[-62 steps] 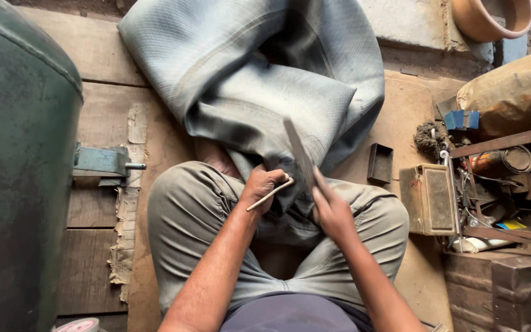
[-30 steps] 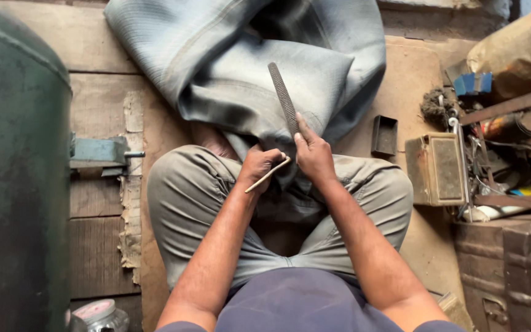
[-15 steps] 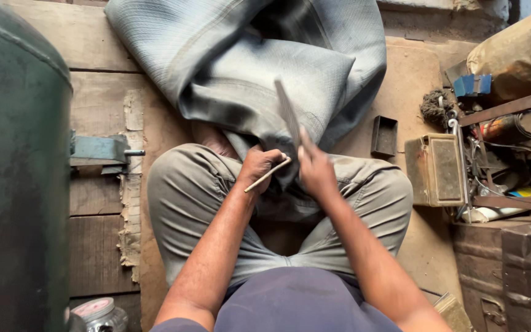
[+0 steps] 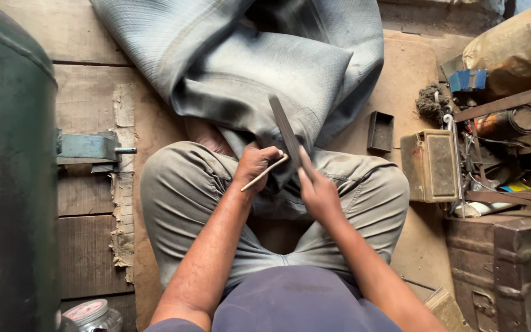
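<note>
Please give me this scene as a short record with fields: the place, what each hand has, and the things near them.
Place: wooden floor, person sitting cross-legged
Left hand: holds a thin pale stick, rests on the grey rubber tube
Right hand: grips a long flat dark file, tilted up over the tube
Left side: large green tank, small jar
Right side: worn metal box, small dark tray, cluttered tools

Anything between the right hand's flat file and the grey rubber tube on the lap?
Nothing visible. The right hand grips the flat file, whose blade lies directly over the grey rubber tube. The left hand sits beside it on the tube, holding a thin stick, clear of the blade.
</note>
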